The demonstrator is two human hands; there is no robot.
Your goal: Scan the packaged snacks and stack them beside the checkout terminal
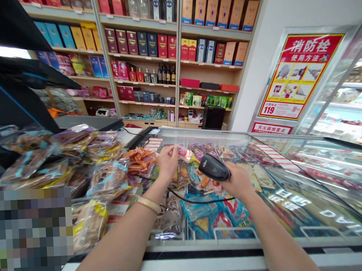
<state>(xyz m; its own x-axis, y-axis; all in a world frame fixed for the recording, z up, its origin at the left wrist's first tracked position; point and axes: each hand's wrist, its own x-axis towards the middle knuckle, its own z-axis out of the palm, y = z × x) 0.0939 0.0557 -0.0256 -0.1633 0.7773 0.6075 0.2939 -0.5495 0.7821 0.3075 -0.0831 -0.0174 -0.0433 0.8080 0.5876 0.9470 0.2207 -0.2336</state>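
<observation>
My left hand (167, 162) pinches a small red-and-white snack packet (183, 152) above the open part of a chest freezer (205, 247). A gold bracelet (148, 204) circles that wrist. My right hand (238, 181) grips a black barcode scanner (214, 168), its head aimed toward the packet a short way to its left. A black cable (199, 199) trails from the scanner across the frozen goods. Colourful frozen packets (209, 219) fill the freezer under both hands.
Piled bagged snacks (79, 165) crowd the counter at left. The freezer's sliding glass lid (308, 185) covers its right side. Behind stand shelves of boxed liquor and bottles (164, 47), a black till screen (15, 91) at left and a red fire-hydrant poster (299, 76) at right.
</observation>
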